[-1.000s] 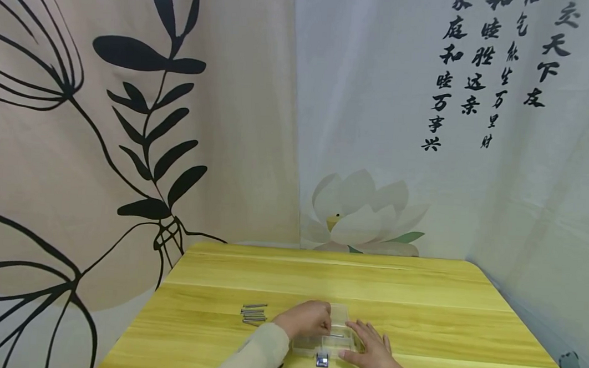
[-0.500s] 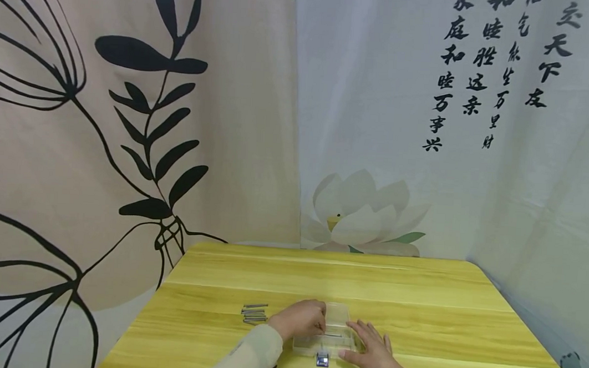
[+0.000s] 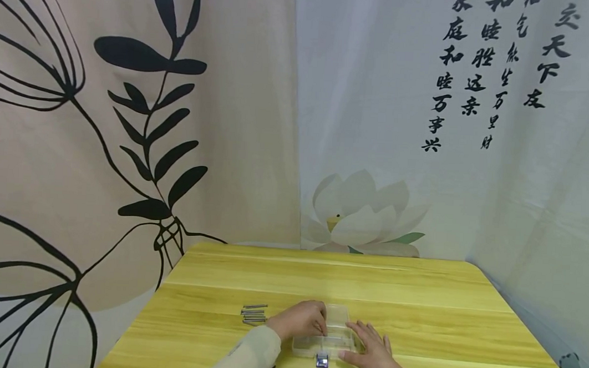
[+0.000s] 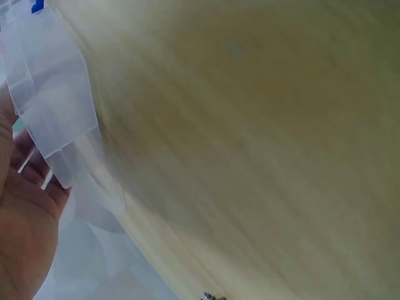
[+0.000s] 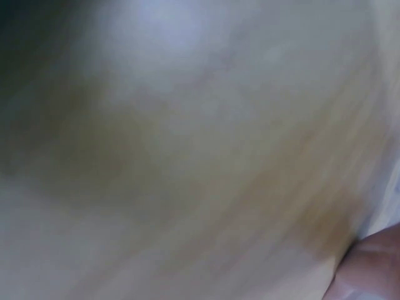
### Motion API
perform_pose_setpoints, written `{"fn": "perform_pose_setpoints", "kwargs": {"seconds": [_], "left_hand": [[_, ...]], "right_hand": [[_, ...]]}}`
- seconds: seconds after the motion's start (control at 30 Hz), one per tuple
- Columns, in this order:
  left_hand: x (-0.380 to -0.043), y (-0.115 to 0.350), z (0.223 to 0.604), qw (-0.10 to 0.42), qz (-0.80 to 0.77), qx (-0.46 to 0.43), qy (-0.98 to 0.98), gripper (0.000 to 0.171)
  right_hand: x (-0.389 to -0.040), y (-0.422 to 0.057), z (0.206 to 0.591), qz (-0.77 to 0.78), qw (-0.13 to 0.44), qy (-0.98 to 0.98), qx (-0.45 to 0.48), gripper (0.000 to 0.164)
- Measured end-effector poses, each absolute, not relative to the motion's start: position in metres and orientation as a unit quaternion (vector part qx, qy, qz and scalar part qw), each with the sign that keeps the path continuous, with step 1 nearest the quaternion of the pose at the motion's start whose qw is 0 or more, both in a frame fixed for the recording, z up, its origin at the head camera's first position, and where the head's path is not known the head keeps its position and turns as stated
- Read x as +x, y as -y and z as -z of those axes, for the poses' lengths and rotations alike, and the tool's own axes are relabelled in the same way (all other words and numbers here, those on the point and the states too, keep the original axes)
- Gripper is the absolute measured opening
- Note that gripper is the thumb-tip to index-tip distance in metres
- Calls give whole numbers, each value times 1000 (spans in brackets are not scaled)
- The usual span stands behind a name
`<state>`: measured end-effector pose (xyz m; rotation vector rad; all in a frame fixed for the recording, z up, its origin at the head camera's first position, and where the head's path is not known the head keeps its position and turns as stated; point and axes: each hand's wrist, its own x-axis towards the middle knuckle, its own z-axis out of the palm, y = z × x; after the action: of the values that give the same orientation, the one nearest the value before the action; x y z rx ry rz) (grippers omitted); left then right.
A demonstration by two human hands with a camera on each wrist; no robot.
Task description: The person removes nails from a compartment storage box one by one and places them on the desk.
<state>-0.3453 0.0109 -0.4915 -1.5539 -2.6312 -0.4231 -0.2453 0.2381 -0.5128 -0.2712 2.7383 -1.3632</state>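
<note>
A clear plastic compartment box (image 3: 308, 347) lies on the table with its lid (image 3: 336, 314) folded back. A small blue-purple square (image 3: 322, 360) shows at its near edge. My left hand (image 3: 298, 319) reaches over the box with curled fingers, their tips down inside it; I cannot tell whether they pinch anything. Beside the box's right end, my right hand (image 3: 373, 355) spreads nearly straight fingers, thumb at the near corner and fingertips at the far side. In the left wrist view a hand (image 4: 28, 212) touches the box (image 4: 56, 94). Mostly blurred table fills the right wrist view.
Several thin metal nails (image 3: 254, 313) lie in a row to the left of the box. The wooden table (image 3: 418, 301) has its far edge against a printed curtain (image 3: 248, 120). A small metal thing (image 4: 209, 296) shows low in the left wrist view.
My left hand has shifted slightly left within the box. A thin nail seen earlier by its fingertips is now barely visible. My right hand and the row of nails stay put.
</note>
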Motion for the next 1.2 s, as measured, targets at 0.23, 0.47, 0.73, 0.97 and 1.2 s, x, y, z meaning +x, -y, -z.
{"fn": "perform_pose_setpoints", "kwargs": {"seconds": [0.23,0.47,0.73,0.97,1.2], "left_hand": [[-347,-12,488,12,120,-496,860,6],[-345,-16,483,50,71,-511,855,5],[-341,-19,483,30,76,-499,863,4],[-339,-17,482,46,56,-505,860,4],[-344,-10,483,38,94,-492,864,7]], "right_hand": [[-244,-238,511,442,38,-891,-93,73],[-245,-239,511,442,38,-892,-88,72],[-245,-239,513,439,34,-894,-87,72],[-246,-239,516,438,25,-894,-89,71],[-245,-237,514,437,26,-895,-85,72]]}}
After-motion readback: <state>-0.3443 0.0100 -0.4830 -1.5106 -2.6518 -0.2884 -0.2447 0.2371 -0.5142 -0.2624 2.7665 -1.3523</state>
